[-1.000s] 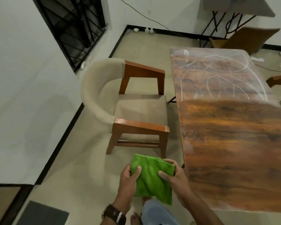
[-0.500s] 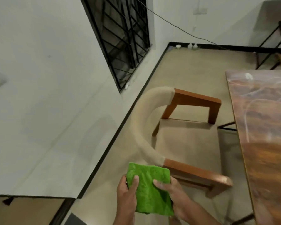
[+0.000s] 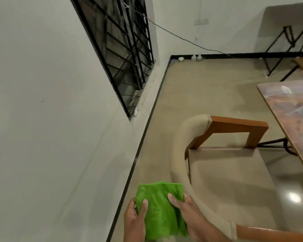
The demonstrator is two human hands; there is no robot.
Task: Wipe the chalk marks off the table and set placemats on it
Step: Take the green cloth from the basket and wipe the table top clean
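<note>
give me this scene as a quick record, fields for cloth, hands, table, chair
cloth: green cloth, folded, held in front of the person
left hand: left hand grips the cloth's left edge
right hand: right hand grips its right edge
table: table at right, chalk marks showing
chair: chair between cloth and table

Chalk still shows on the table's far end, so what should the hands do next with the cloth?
Probably carry the green cloth, held by the left hand and right hand, rightward past the chair to the chalk-marked table.
</note>
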